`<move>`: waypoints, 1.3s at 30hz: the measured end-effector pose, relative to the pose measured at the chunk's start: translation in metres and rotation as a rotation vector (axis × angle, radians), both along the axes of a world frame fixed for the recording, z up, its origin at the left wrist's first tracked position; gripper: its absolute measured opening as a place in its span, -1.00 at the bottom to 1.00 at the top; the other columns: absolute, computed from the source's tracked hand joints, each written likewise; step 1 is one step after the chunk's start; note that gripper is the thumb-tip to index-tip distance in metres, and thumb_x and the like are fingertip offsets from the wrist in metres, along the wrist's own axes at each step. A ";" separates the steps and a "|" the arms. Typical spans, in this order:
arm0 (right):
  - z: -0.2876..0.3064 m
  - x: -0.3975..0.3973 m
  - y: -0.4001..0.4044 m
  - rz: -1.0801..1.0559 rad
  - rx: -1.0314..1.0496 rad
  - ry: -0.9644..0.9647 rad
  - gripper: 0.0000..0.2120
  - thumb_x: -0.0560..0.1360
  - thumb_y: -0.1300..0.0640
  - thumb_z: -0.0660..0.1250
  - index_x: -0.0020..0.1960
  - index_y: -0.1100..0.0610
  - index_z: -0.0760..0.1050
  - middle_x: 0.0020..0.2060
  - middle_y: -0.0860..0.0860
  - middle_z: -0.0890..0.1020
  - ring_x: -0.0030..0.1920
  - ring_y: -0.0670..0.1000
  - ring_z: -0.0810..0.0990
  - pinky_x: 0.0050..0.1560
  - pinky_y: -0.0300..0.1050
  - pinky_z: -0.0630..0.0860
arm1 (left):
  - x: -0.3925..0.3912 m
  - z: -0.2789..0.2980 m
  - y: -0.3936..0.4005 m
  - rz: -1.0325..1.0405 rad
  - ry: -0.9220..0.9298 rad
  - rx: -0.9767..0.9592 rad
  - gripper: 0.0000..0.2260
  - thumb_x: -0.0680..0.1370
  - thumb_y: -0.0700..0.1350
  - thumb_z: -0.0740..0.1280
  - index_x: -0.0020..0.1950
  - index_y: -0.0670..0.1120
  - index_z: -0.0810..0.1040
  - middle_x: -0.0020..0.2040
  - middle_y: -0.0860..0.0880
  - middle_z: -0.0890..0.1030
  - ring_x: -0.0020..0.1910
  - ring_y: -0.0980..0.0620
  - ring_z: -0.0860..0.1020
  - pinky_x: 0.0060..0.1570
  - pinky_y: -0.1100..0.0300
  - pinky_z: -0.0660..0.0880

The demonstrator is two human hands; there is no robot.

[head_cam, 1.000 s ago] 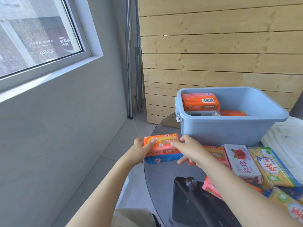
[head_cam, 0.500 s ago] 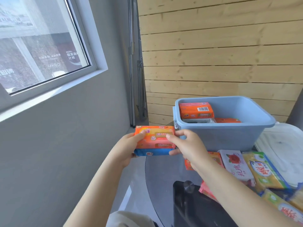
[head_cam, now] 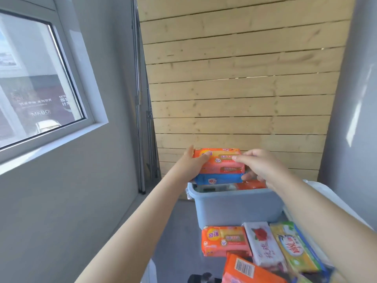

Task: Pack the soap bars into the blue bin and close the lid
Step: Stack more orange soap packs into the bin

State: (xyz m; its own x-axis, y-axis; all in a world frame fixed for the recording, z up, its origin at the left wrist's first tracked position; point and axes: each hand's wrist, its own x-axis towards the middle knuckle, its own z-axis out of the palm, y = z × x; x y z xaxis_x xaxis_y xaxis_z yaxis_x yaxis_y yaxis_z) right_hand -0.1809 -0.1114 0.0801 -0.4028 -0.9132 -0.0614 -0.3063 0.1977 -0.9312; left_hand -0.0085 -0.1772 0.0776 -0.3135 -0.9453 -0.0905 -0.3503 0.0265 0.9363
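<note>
Head view: left hand (head_cam: 191, 166) and right hand (head_cam: 259, 166) clamp a stacked orange and blue soap pack (head_cam: 219, 166) by its ends, long axis left-right, just above the pale-blue plastic bin (head_cam: 236, 207)

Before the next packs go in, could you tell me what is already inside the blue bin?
Inside the blue bin, only an orange pack shows above the rim; the near wall and the held packs cover the rest.

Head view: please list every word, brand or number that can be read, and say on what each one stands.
"MKBO": on the sign seen through the window.
Chinese characters beside it: mirrored and blurred, unreadable.
Soap packs held in the hands: print too blurred to read.
Soap packs on the table: large Chinese brand marks, too blurred to read with certainty.
Barcode on the orange pack: digits unreadable.
</note>
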 end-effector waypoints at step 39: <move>-0.052 -0.039 -0.030 0.196 0.082 0.495 -0.80 0.39 -0.13 0.39 -0.23 -0.01 0.53 -0.27 -0.11 0.62 -0.16 -0.03 0.60 -0.16 -0.11 0.51 | -0.028 -0.041 -0.004 -0.044 -0.455 -0.441 -0.95 0.45 -0.06 0.41 -0.12 0.01 0.64 -0.26 0.14 0.58 -0.22 0.12 0.54 -0.25 0.32 0.44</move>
